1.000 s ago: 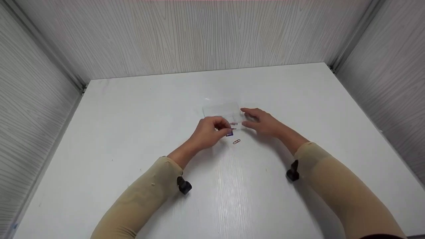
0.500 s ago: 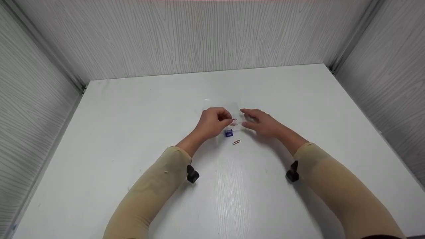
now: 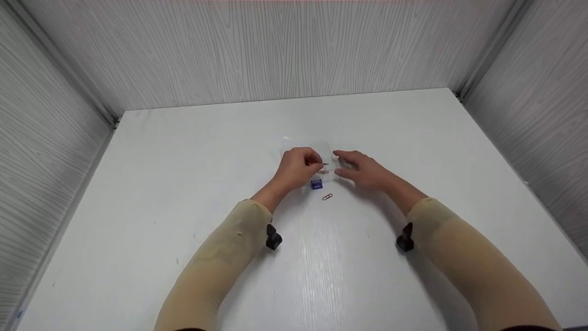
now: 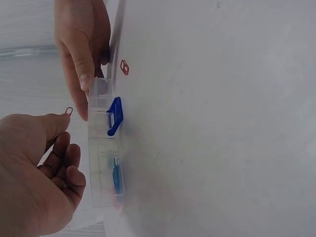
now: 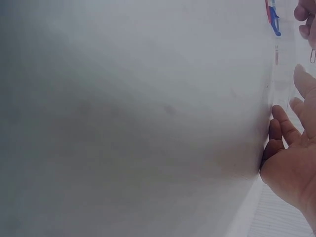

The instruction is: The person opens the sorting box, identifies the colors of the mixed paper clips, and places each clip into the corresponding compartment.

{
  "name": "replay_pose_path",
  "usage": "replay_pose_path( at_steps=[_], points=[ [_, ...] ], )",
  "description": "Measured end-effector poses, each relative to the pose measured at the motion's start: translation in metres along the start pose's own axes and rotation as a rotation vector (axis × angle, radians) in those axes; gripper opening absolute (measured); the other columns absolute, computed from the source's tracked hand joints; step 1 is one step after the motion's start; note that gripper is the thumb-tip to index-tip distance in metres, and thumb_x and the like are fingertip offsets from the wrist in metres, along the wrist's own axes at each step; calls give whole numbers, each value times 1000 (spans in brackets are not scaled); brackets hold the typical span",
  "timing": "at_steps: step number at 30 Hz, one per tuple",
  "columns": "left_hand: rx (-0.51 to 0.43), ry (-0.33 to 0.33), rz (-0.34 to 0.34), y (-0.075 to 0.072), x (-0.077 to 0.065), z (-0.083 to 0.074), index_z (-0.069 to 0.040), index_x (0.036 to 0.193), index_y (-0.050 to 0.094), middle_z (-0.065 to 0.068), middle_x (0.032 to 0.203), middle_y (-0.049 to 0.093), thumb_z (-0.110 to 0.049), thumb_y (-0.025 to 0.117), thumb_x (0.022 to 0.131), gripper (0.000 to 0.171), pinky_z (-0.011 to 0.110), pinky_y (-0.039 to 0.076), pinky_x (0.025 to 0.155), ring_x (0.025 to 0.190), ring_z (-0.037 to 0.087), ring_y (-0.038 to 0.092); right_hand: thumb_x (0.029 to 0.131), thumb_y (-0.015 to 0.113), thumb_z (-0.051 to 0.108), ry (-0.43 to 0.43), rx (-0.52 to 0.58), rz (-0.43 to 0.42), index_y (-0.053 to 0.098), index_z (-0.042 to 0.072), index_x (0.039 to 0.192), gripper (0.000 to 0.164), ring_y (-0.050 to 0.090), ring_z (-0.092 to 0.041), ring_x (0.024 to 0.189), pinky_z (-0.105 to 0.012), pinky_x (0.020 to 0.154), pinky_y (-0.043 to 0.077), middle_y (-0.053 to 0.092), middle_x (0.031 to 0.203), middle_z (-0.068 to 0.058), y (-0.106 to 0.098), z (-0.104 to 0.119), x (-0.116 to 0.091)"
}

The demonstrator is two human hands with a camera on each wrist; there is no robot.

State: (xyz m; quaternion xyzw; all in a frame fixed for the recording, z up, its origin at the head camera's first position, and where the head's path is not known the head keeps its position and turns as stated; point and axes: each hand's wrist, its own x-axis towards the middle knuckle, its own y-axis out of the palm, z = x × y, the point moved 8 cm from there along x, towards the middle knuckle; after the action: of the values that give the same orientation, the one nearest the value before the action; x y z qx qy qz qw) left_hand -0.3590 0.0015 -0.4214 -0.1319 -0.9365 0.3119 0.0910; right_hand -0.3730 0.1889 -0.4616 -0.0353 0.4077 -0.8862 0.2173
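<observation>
My left hand (image 3: 298,168) pinches a small reddish paper clip (image 4: 69,111) between thumb and forefinger, above a clear plastic compartment box (image 4: 102,148). The clip stands out past the fingertips. At the box's right end is my right hand (image 3: 363,170), its fingers extended and partly bent; it grips nothing that I can see. Just at the box's front side sits a small blue piece (image 3: 316,184), angular in the left wrist view (image 4: 116,116); its kind is unclear. Another red paper clip (image 3: 327,196) lies on the table in front. Something reddish (image 3: 324,172) shows through the box.
A teal item (image 4: 116,175) shows through the box's clear wall in the left wrist view. The white table (image 3: 183,151) has grey wood-grain panels (image 3: 257,50) behind it and at both sides. Black wrist cameras (image 3: 274,239) hang below both sleeves.
My left hand has moved away from me and slightly right, from beside the blue piece to above the box. The blue piece is now fully visible. My right hand has barely moved.
</observation>
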Motion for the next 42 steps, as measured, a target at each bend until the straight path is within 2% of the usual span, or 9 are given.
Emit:
replay_pose_path(
  at_steps=[8, 12, 18, 26, 29, 37, 42],
  points=[
    [24, -3, -7, 1, 0, 1, -9, 109, 78, 2, 101, 73, -16, 72, 102, 12, 30, 51, 86, 93, 16, 60, 107, 63, 42, -21, 24, -1, 39, 21, 166, 66, 35, -30, 154, -49, 125, 25, 44, 164, -13, -1, 4, -3],
    [20, 20, -19, -1, -3, -3, -9, 109, 77, 2, 102, 72, -15, 72, 102, 11, 31, 50, 86, 94, 17, 60, 107, 63, 40, -22, 23, -4, 40, 20, 165, 66, 35, -29, 154, -48, 125, 25, 44, 163, -13, -2, 4, -3],
    [-17, 88, -20, -4, -25, -12, -5, 111, 78, 2, 101, 71, -14, 74, 100, 14, 31, 50, 85, 94, 18, 60, 107, 63, 43, -8, 8, 8, 39, 22, 166, 67, 33, -30, 155, -50, 125, 25, 42, 165, -13, 0, 4, -2],
    [-13, 177, 69, 8, -56, -20, -3, 111, 78, 2, 98, 71, -12, 75, 99, 15, 32, 52, 85, 92, 17, 63, 107, 63, 44, -5, 3, 17, 38, 23, 166, 67, 32, -31, 155, -52, 124, 25, 41, 165, -12, -1, 3, -2],
    [2, 172, 99, 16, -61, -17, -3, 110, 79, 2, 95, 70, -12, 77, 98, 15, 31, 51, 83, 90, 16, 62, 107, 63, 43, -6, 7, 15, 38, 22, 166, 67, 32, -32, 155, -53, 124, 25, 41, 165, -13, -2, 1, -1],
    [63, 68, 157, 32, -65, 0, -6, 116, 78, 0, 94, 69, -12, 74, 98, 19, 30, 50, 82, 87, 14, 60, 107, 63, 42, -14, 14, 11, 38, 23, 166, 66, 32, -31, 155, -52, 125, 24, 43, 164, -12, -1, 2, -3],
    [112, 67, 158, 36, -62, 2, -8, 116, 79, 0, 91, 69, -13, 73, 98, 20, 30, 50, 81, 85, 14, 58, 107, 63, 44, -8, 27, 11, 39, 25, 166, 66, 32, -30, 156, -52, 125, 24, 43, 164, -11, -2, 4, -4]
  ],
)
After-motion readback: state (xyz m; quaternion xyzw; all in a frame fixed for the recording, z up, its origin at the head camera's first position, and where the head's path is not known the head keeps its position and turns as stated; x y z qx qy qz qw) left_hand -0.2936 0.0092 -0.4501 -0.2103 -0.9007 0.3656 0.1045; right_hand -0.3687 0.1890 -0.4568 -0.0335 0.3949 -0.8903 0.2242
